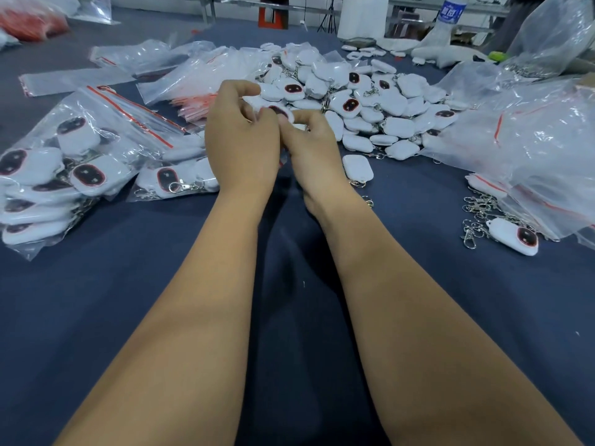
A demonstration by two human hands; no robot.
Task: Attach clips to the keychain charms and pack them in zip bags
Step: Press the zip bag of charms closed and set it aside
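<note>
My left hand point(241, 136) and my right hand point(314, 149) meet above the dark blue table point(289, 317). Together they pinch one white keychain charm point(279, 111) with a dark red-rimmed face; most of it is hidden behind my fingers. Whether a clip is in my fingers I cannot tell. A large heap of white charms point(363, 101) lies just beyond my hands. One loose charm point(357, 167) lies right of my right wrist. Loose metal clips point(476, 217) lie at the right, beside another charm point(515, 236).
Zip bags filled with charms point(64, 175) lie at the left, and empty zip bags point(180, 72) behind them. Crumpled clear plastic bags point(534, 136) cover the right side. A water bottle point(450, 14) stands at the far right back. A red-filled bag point(29, 20) lies far left.
</note>
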